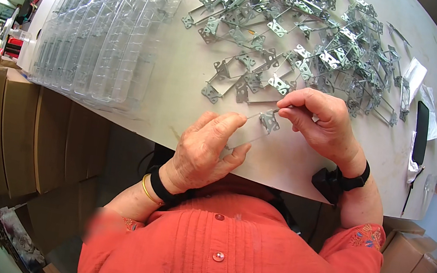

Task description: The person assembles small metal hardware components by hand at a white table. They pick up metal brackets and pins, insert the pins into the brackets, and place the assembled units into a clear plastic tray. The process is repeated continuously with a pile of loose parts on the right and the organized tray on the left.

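Observation:
My left hand [208, 143] pinches a thin metal bracket [270, 123] by its far-left side. The bracket has slim rods and a small silvery plate with holes at its right end, held just above the table's near edge. My right hand [322, 122] is closed in a pinch beside that plate. A small dark tip shows at its thumb and forefinger; what it belongs to is too small to tell. Just beyond both hands lies a tangled heap of similar metal brackets [248, 78], some stacked over others.
Stacked clear plastic trays [104, 77] with compartments cover the table's left side. On the right lie a black phone [421, 133] and crumpled white wrapping [413, 76]. Cardboard boxes [17, 132] stand below the table on the left, with more boxes [407, 266] at lower right.

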Available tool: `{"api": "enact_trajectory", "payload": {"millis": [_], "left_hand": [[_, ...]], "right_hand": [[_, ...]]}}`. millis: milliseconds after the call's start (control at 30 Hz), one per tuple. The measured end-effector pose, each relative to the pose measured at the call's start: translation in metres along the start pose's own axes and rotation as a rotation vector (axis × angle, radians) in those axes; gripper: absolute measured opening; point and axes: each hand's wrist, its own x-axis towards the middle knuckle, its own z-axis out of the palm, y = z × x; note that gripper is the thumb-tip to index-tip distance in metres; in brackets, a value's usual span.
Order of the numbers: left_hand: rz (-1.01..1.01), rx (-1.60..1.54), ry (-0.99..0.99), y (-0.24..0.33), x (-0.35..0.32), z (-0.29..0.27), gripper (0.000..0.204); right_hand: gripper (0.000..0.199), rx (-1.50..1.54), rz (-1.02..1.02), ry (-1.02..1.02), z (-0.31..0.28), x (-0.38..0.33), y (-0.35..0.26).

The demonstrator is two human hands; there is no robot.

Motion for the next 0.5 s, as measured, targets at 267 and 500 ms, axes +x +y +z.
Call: {"api": "enact_trajectory", "payload": {"millis": [267, 500], "left_hand": [[0.008, -0.022, 0.021, -0.0012, -0.0011, 0.0039, 0.062], [-0.002, -0.018, 0.017, -0.0009, -0.0026, 0.0041, 0.061]], "right_hand": [[0.013, -0.009, -0.006, -0.016, -0.0003, 0.0008, -0.0018], [0.012, -0.008, 0.004, -0.016, 0.0002, 0.0005, -0.0018]]}}
